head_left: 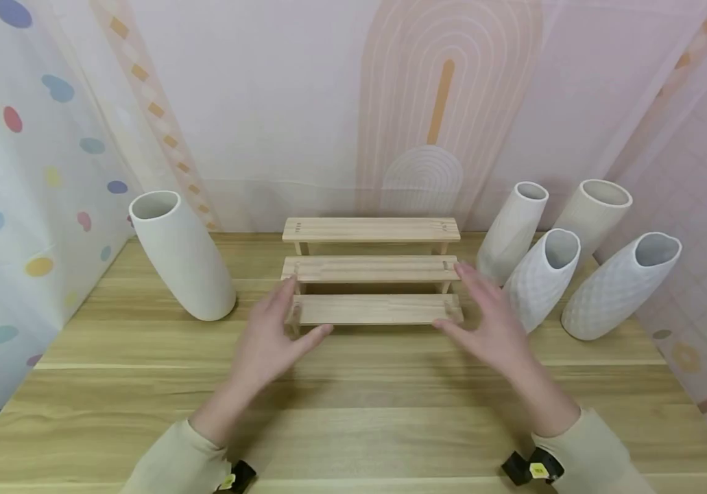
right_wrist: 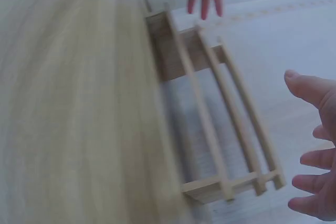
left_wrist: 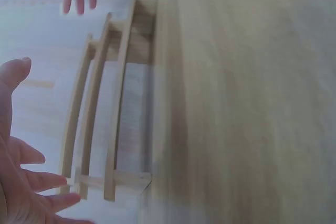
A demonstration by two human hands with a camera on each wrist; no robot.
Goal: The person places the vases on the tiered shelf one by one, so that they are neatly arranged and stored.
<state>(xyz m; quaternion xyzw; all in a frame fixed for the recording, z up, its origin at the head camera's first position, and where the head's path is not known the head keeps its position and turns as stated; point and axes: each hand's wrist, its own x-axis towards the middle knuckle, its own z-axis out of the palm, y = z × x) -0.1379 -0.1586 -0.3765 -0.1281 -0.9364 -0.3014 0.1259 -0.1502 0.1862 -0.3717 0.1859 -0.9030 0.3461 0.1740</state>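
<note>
A three-tier wooden step rack (head_left: 370, 269) stands on the table, its slats running left to right. By its front left corner is my left hand (head_left: 273, 335), fingers spread and thumb pointing inward. My right hand (head_left: 490, 328) mirrors it at the front right corner, thumb out toward the lowest slat. Neither palm holds anything. Both wrist views show the rack from the side, with the left hand's fingers (left_wrist: 50, 182) and the right hand's fingers (right_wrist: 315, 182) extended near its ends.
A tall white vase (head_left: 186, 261) stands left of the rack. On the right are a slim white vase (head_left: 510, 237), a ribbed cream vase (head_left: 594, 213), a textured white vase (head_left: 541, 285) and a dimpled white vase (head_left: 618, 291). Patterned curtains (head_left: 279, 103) hang behind the wooden table (head_left: 378, 425).
</note>
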